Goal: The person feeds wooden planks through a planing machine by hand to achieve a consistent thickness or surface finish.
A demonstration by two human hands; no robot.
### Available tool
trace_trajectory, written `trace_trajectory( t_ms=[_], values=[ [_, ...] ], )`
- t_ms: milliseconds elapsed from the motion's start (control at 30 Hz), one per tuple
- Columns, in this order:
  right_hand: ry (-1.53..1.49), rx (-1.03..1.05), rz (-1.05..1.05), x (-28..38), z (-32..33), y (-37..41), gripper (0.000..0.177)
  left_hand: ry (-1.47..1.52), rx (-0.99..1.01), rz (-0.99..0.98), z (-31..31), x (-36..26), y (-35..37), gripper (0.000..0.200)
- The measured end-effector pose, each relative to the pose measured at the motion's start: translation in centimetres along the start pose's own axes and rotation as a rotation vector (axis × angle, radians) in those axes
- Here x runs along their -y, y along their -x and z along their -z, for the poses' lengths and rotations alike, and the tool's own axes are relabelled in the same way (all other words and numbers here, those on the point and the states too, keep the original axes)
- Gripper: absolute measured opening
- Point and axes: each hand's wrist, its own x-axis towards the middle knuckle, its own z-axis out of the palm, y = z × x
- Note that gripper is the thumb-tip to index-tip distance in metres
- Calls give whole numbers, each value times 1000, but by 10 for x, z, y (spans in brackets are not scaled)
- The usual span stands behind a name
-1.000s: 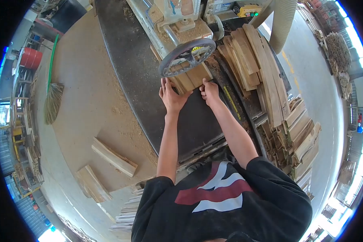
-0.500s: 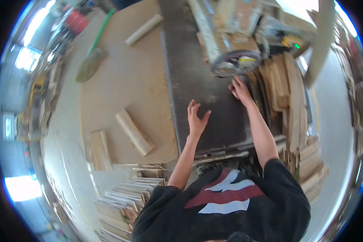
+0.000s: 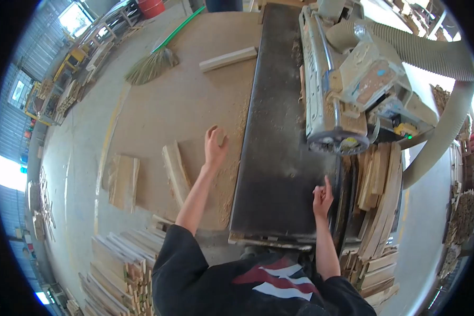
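My left hand [image 3: 216,148] hovers above the tan board, its fingers curved and the thumb apart, with nothing seen in it. Just below it, a wood piece [image 3: 177,171] lies at a slant on the board. My right hand [image 3: 323,199] is over the right part of the dark tabletop [image 3: 271,179], index finger stretched out and the other fingers bent, holding nothing I can see. Beyond that hand, the woodworking machine [image 3: 332,95] ends in a round, wheel-like part [image 3: 338,142]. A second wood piece [image 3: 124,181] lies at the board's left edge.
On the tan board [image 3: 195,105] are a green-handled broom [image 3: 154,66], another wood strip [image 3: 228,59] and sawdust along the right edge. Stacked boards [image 3: 382,184] stand right of the tabletop. More stacked strips [image 3: 126,253] are at lower left. A ribbed hose [image 3: 432,58] hangs at upper right.
My left hand has moved left from the dark tabletop to over the tan board. My right hand has drawn back from the round machine part. The view has shifted and sharpened.
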Motion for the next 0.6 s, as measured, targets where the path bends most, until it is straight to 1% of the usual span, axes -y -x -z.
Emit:
trace_trajectory(
  t_ms=[67, 133, 167, 233, 267, 333, 400, 433, 467, 533, 567, 600],
  values=[
    [-18, -5, 10, -3, -2, -1, 57, 18, -3, -10, -10, 13, -45, 36],
    [-20, -7, 23, -12, -1, 1, 58, -51, 35, 17, -22, 33, -90, 38],
    [-11, -4, 22, -19, -1, 2, 59, -35, 29, 5, -30, 48, -117, 38],
    [149, 0, 103, -32, 2, 3, 57, -152, 94, -35, -52, 83, -174, 51],
    [141, 1, 85, -31, 2, 3, 57, -147, 94, -40, -64, 96, -204, 51],
    [127, 7, 55, -18, 0, 4, 57, -297, 161, -15, -87, 125, -268, 67],
    [148, 8, 44, -10, -4, -2, 56, -501, 224, 112, -105, 139, -329, 80],
    [152, 28, 38, -12, -5, 1, 56, -584, 197, 124, -109, 140, -351, 79],
    [190, 23, -12, -15, -3, 7, 56, -662, 180, 138, -116, 144, -366, 80],
    [256, 36, -76, -16, -2, 5, 57, -774, 267, 169, -141, 169, -386, 79],
    [271, 37, -79, -12, -4, 3, 56, -768, 294, 194, -156, 183, -384, 79],
    [280, 39, -84, -9, -4, 5, 55, -792, 151, 99, -167, 195, -379, 77]
  ],
)
